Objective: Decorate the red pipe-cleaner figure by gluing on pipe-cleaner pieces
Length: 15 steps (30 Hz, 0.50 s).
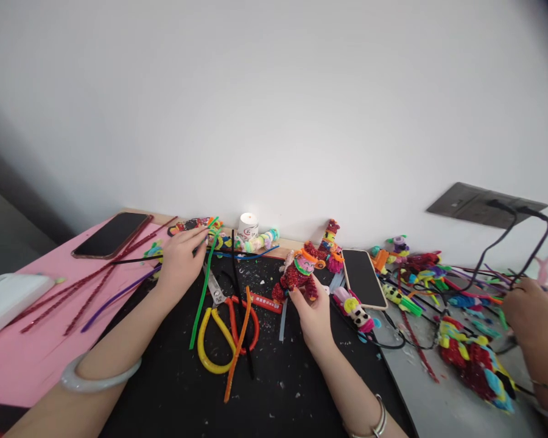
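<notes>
My right hand (pixel 315 313) holds up a dark red pipe-cleaner doll (pixel 296 280) with a pink face, orange headband and green collar, thumb and fingers round its lower part. My left hand (pixel 182 255) is at the back of the black mat (pixel 164 389), its fingers bent together at the upper part of a long green pipe cleaner (pixel 205 292). Between the hands lie scissors (pixel 217 295) with one yellow and one red handle. An orange pipe cleaner (pixel 238 347) and a black pipe cleaner (pixel 240 304) cross over them.
Along the wall stand a white paper roll (pixel 248 225) and another red doll (pixel 331 243). Phones lie left (pixel 112 234) and right (pixel 364 278). Red tinsel stems (pixel 91 277) cover the pink surface. At right, another person's hand (pixel 534 310) is near several pipe-cleaner figures and black cables (pixel 484 243).
</notes>
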{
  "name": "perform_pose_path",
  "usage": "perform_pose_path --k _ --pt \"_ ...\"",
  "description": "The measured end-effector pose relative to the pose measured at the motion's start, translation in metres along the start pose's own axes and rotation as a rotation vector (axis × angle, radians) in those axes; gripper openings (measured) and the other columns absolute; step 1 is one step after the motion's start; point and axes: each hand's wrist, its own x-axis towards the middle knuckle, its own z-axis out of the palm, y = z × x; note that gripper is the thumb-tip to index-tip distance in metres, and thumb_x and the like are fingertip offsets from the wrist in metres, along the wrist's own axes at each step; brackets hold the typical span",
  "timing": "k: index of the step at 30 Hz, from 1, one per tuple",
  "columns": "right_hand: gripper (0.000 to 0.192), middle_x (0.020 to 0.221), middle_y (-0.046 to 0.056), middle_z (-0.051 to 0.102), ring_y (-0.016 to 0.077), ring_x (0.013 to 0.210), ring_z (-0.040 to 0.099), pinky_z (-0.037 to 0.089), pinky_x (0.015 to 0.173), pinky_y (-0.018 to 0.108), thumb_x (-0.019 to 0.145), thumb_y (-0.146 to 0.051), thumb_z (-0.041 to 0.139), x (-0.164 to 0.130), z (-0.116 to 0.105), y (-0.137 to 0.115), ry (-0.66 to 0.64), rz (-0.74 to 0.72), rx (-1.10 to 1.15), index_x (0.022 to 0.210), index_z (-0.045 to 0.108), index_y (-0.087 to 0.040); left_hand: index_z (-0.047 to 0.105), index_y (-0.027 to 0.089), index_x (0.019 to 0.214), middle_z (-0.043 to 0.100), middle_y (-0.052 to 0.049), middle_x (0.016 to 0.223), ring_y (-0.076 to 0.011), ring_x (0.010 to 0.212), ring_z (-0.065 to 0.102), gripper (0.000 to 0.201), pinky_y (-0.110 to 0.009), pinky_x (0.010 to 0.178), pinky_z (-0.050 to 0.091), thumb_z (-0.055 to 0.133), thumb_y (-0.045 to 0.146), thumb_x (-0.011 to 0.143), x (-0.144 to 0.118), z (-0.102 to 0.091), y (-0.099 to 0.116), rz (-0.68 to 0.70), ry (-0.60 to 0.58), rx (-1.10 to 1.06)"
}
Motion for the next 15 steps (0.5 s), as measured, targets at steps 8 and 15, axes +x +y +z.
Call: perform_pose_path --k 8,15 --pt "0.026 0.096 0.007 0.071 0.0222 0.087 0.065 0.05 0.081 0.036 0.076 -0.03 0.067 0.0 0.001 0.0 0.047 0.041 0.013 0.099 0.064 -0.018 0.069 0.024 0.104 0.068 -0.004 0.116 -0.0227 0.11 0.06 0.024 -0.039 0.102 0.042 0.058 0.031 0.084 -0.004 -0.012 0.021 -0.079 0.184 -0.304" --pt "0.021 0.096 0.004 0.071 0.0201 0.087 0.064 0.05 0.081 0.034 0.077 -0.026 0.067 -0.001 0.0 0.006 0.015 0.029 0.095 0.097 0.065 -0.021 0.067 0.021 0.101 0.066 -0.006 0.111 -0.0192 0.091 0.064 0.027 -0.035 0.091 0.051 0.068 0.031 0.076 -0.007 -0.018 0.044 -0.262 0.209 -0.633"
